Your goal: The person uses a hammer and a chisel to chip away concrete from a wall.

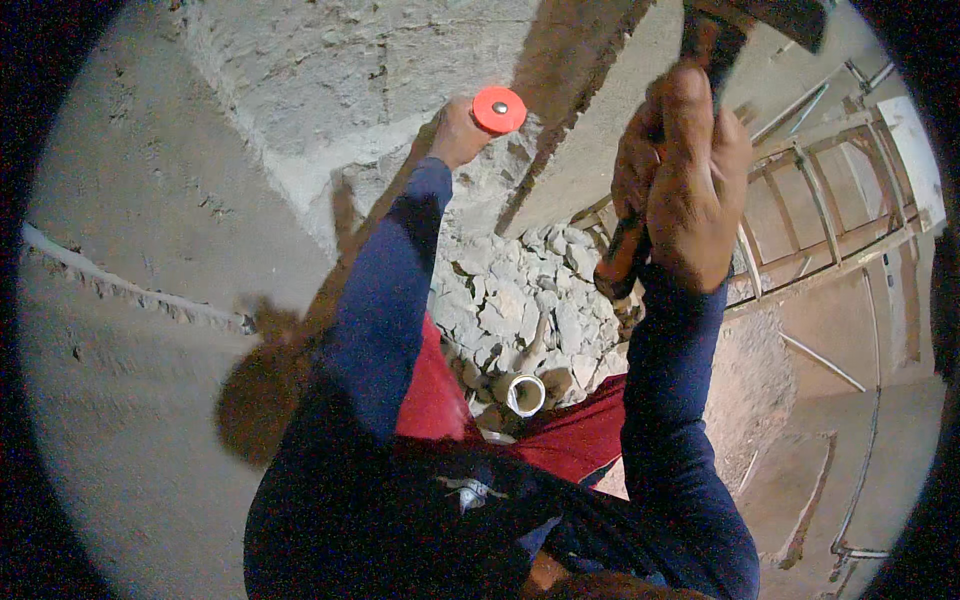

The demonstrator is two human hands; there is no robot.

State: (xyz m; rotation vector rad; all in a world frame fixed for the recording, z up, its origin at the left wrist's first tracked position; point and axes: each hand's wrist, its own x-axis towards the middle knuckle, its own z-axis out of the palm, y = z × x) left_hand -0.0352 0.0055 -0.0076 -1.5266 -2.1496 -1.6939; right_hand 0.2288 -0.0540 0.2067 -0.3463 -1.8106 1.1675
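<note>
My left hand is closed around a chisel whose round red hand guard faces the camera; the chisel's blade is hidden beneath the guard. Beside it is the chipped edge of a rough grey masonry wall. At the upper right, my right hand grips the handle of a hammer, raised well apart from the chisel. The hammer's dark metal head shows at the top of the view.
Broken masonry rubble lies below, between the legs. An open white pipe end stands up near the rubble. A wooden ladder-like frame is at the right, with thin pipes beyond. A groove runs along the left wall.
</note>
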